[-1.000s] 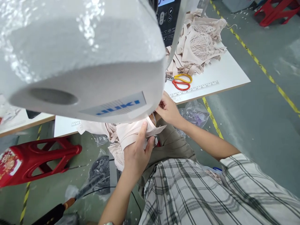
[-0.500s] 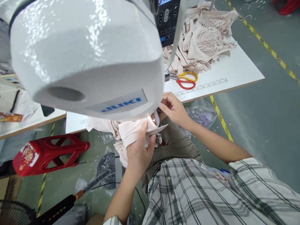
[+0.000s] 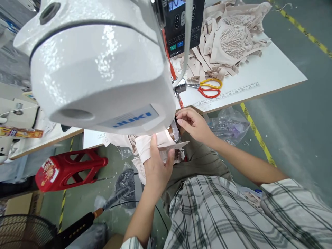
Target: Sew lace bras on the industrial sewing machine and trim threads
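A white sewing machine head [image 3: 109, 79] marked JUKI fills the upper left and hides its needle area. Below its front edge lies pale beige fabric [image 3: 144, 147], folded and hanging towards my lap. My left hand [image 3: 158, 169] holds this fabric, forefinger stretched along the top and thumb set apart near a loose, pointed end. My right hand [image 3: 194, 124] is at the machine's right lower side, its fingers curled and the fingertips close together against a dark part. What those fingertips hold, if anything, is hidden.
Scissors [image 3: 210, 88] with yellow and red handles lie by a printed ruler strip [image 3: 233, 92] on the white table [image 3: 282, 71]. Behind them is a beige garment heap [image 3: 228, 41]. A control panel [image 3: 178, 31] stands beside the machine. On the floor are a red stool [image 3: 70, 169] and a fan [image 3: 26, 231].
The view has shifted, so most things sit further right and more of the machine's top shows. Both hands keep nearly the same places on the fabric and beside the machine.
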The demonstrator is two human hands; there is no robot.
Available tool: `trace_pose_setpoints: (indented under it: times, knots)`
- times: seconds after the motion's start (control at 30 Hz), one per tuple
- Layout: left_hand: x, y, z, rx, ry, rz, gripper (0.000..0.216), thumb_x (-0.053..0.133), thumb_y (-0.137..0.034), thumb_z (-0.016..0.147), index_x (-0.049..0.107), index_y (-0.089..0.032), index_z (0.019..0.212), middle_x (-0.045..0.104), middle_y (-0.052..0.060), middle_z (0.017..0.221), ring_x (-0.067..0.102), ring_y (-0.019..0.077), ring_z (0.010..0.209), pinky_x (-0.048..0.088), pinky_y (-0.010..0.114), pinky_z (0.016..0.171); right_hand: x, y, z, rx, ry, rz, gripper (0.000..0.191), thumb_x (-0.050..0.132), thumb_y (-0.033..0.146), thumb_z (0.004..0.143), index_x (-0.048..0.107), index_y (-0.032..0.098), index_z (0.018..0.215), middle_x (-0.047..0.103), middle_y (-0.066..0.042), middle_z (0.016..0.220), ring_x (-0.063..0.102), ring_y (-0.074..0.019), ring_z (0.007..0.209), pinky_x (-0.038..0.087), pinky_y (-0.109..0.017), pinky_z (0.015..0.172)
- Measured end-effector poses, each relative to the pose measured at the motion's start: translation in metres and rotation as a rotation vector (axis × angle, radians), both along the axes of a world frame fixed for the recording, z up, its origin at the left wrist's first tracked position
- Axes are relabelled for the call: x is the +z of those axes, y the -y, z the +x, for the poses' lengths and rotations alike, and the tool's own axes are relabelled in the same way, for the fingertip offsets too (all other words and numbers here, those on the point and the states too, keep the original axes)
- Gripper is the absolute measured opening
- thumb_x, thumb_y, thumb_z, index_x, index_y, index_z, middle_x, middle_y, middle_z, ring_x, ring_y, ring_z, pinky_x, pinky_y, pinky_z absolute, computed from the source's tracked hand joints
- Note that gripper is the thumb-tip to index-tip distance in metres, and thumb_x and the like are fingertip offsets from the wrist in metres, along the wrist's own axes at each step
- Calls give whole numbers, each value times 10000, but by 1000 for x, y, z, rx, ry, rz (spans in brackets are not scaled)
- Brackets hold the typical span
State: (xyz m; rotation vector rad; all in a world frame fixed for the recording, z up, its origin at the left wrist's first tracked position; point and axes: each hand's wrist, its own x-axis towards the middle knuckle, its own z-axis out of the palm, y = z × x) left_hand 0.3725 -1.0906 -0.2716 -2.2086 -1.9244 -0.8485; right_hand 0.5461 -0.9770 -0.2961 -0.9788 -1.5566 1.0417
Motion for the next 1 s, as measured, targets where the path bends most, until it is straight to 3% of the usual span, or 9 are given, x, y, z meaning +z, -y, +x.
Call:
trace_pose_setpoints:
  times: [0.27,0.4,0.5,0.57,0.67,0.77,0.87,0.93,1.0]
  knots:
    - [-12,18,16,-57,76,-52,848,546,-427,996,83,-109,1631,418,310,1557,472,362,1435,536,450,1049,6,41,4,48,-15,-140,300,656,456,889,608,204,1045,642,-64,996,618,-188,864,515,-329,773]
    - [-21,43,42,-175,14,-28,968,647,-379,948,35,-72,1631,448,338,1521,560,392,1351,577,449,998,5,67,6,75,-37,-216,233,664,401,873,598,203,976,648,-32,911,611,-179,826,515,-311,751]
    - [-20,55,53,-265,78,-108,931,603,-403,969,36,-70,1629,524,331,1459,666,370,1221,634,417,861,4,76,12,52,-40,-239,174,594,371,920,610,203,878,625,-11,826,585,-165,781,490,-294,723]
    - [-14,57,50,-338,193,-230,821,540,-381,1001,86,-94,1622,686,258,1276,765,289,986,643,342,700,7,78,20,52,-31,-197,184,594,358,923,628,199,839,622,-7,805,572,-159,769,473,-287,726]
    - [-1,51,36,-368,290,-239,511,526,-238,1002,385,-191,1491,786,61,900,752,175,705,596,248,607,16,76,33,125,47,-156,171,611,320,919,658,196,811,629,0,763,556,-147,718,440,-270,674]
    - [12,37,22,-402,265,-22,383,531,-129,954,529,-226,1325,764,82,1020,742,202,976,602,320,852,25,73,41,263,179,-69,159,625,305,923,688,198,823,656,-1,753,572,-143,696,420,-268,660]
    - [18,19,14,-560,202,-33,551,495,-110,925,386,-193,1459,667,170,1304,589,269,1316,519,452,1057,30,70,44,439,337,77,218,589,297,949,665,194,773,628,5,700,553,-129,644,379,-260,617]
    - [16,9,10,-634,129,-113,547,507,-136,920,373,-171,1449,684,169,1250,632,265,1238,518,456,1048,30,69,44,506,451,216,245,560,261,952,635,195,728,605,8,669,527,-128,624,343,-264,595]
    - [8,4,6,-654,76,-114,357,556,-165,915,501,-186,1268,725,96,986,699,224,944,551,417,961,27,69,44,505,553,380,231,535,224,953,639,202,747,625,-1,686,525,-141,642,330,-281,603]
